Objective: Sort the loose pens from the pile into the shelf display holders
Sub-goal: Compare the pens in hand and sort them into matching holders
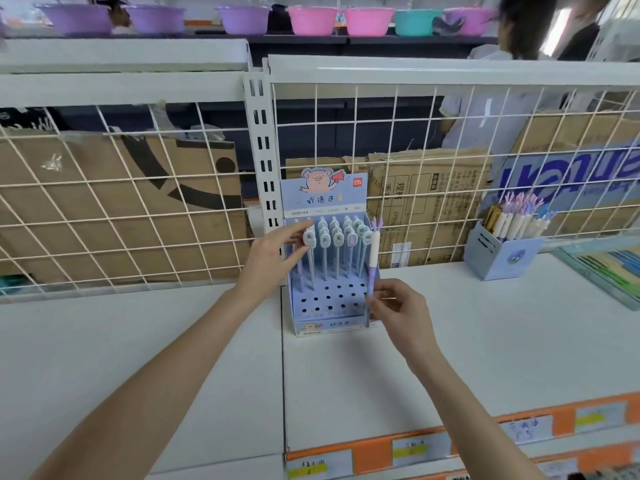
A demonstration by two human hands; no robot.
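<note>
Pens with pale blue barrels and rounded charm tops (337,249) stood upright in the rear rows of a light blue cardboard display holder with a pig header card (325,308), which rested on a white shelf board (450,341); its front rows of holes were unfilled. About a dozen such pens showed, though overlap prevented an exact count. Orange price strips with white and yellow labels (426,448) ran along the near shelf edge. Right hand (398,304) pinched the lower barrel of one white-and-purple pen with a branching purple top (373,258), held upright beside the holder's right wall. Left hand (273,252) pinched the charm top of the leftmost front pen with its fingertips. Farther right, a second blue box holder (498,252) carried a cluster of similar branching-top pens, and a tray of coloured items (609,271) lay at the frame edge. White wire grid panels (138,202) backed the shelf, with brown cardboard cartons (426,202) behind them. Seven plastic basins (242,19), purple, pink and teal, lined the far shelf, where another person stood.
</note>
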